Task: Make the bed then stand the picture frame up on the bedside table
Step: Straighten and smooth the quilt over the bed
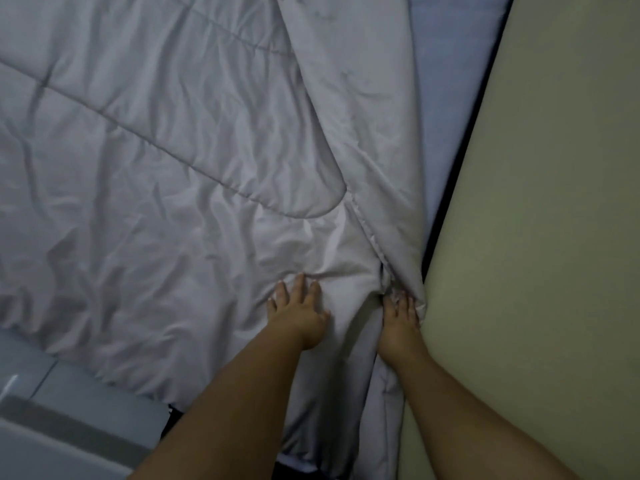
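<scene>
Dim light lay over a bed pushed close to a pale yellowish wall (554,202), seen from above through the head camera. Spread across nearly the whole bed was a light grey quilted comforter (156,161), wrinkled, with curved stitch lines running over it. Along the wall side, one edge of the comforter was folded back over itself, its piped hem (363,223) running diagonally down toward the person's hands. Beyond that fold, a strip of bluish sheet (446,98) showed between the comforter and the wall.

The left hand (298,313) lay palm down on the comforter, fingers (298,285) spread apart and pressed flat into the fabric, gripping nothing. Just beside it, the right hand (400,320) sat at the wall-side fold, its fingers (398,299) curled together into the bunched edge of the comforter, right against the wall. Both bare forearms reached in from the bottom of the view.

At the lower left, past the comforter's edge, pale floor tiles (52,382) showed.
</scene>
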Action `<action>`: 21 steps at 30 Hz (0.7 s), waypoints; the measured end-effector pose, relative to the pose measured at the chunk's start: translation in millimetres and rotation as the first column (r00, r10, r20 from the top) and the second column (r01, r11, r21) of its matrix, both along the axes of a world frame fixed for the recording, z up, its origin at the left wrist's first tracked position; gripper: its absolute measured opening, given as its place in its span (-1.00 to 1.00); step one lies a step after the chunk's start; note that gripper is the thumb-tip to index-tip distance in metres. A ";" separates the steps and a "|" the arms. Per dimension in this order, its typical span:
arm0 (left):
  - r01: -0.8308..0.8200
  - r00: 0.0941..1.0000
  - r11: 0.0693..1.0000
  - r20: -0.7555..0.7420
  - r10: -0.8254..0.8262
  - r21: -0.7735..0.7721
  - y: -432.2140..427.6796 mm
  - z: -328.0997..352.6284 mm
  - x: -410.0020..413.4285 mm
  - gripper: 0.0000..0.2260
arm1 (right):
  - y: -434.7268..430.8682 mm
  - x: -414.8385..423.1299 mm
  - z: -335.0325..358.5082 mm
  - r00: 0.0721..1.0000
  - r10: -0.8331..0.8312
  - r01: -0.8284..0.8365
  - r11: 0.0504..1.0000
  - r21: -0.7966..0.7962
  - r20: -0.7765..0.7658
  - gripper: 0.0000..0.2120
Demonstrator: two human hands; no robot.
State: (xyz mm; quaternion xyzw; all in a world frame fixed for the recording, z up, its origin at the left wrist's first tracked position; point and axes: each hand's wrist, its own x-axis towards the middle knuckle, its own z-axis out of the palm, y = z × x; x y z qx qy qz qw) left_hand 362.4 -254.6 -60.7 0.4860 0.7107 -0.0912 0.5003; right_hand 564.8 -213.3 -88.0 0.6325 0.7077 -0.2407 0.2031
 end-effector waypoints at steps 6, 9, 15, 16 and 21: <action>0.024 0.999 1.000 -0.026 -0.023 0.018 -3.8 -17.2 -1.5 -0.39 | 14.4 -3.5 -9.9 0.964 -0.207 0.211 0.977 0.004 -0.168 -0.46; 0.014 0.998 0.999 -0.065 -0.011 0.051 -4.3 -21.0 4.6 -0.39 | -4.0 -24.8 -2.6 0.940 -0.271 0.324 0.901 0.287 -0.209 -0.49; 0.082 0.985 0.980 -0.162 -0.053 0.180 -10.2 -35.9 15.0 -0.41 | -34.7 -25.5 -30.8 0.917 -0.330 0.386 0.875 0.292 -0.224 -0.47; 0.083 0.984 0.976 -0.169 -0.050 0.199 -12.2 -39.3 14.6 -0.40 | -32.6 -16.9 -38.2 0.909 -0.340 0.398 0.880 0.261 -0.239 -0.47; 0.103 0.986 0.971 -0.151 -0.071 0.217 -15.8 -48.7 13.3 -0.39 | -23.9 -6.6 -59.9 0.875 -0.395 0.441 0.889 0.123 -0.281 -0.46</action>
